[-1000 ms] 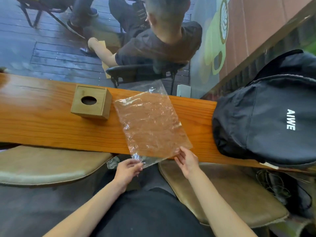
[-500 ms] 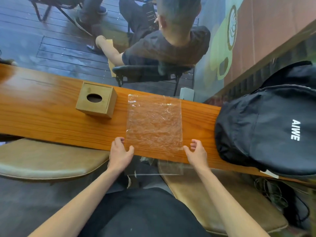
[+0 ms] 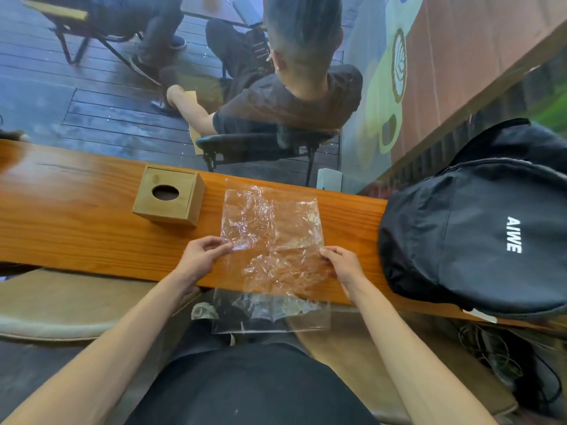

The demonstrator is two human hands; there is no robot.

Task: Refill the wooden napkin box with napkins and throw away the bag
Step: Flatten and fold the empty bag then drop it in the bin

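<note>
Head view: "AIWE" on black backpack (image 3: 478,237) beside clear bag (image 3: 273,240).

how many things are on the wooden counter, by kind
wooden napkin box: 1
clear plastic bag: 1, its near end hanging over the counter edge
black backpack: 1
total: 3

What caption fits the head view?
Both hands, left hand and right hand, hold crinkled clear plastic bag beside square wooden napkin box.
</note>
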